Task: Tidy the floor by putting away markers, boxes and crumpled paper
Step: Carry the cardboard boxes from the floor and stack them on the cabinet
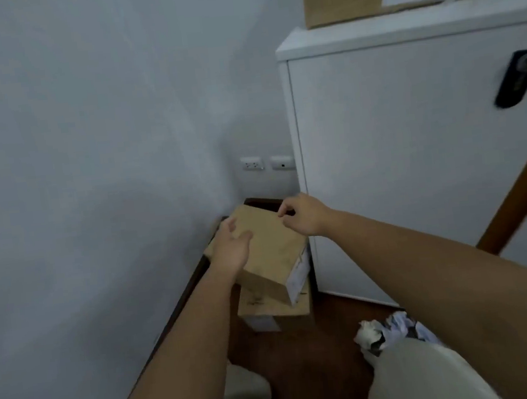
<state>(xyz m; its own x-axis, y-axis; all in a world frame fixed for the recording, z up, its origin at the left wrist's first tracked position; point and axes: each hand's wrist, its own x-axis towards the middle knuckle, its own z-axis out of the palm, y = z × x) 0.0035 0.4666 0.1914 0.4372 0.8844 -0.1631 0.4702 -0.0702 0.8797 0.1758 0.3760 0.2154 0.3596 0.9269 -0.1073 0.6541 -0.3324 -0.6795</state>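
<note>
Boxes fill the corner: top cardboard box (271, 250) sits tilted on a lower box (273, 308), contents unseen. Left hand (231, 248) rests flat on it; right hand (301, 215) hovers loosely curled, holding nothing

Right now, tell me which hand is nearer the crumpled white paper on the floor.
Right. The right hand sits at the tan cardboard box's far edge, above the crumpled white paper; the left hand rests on its opposite side.

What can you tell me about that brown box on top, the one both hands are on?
The top box is plain brown cardboard, closed, with a white label on its near end. It sits tilted and skewed on a lower cardboard box in the corner between the wall and a white cabinet. The left hand lies on its left side; the right hand touches its far edge.
</note>
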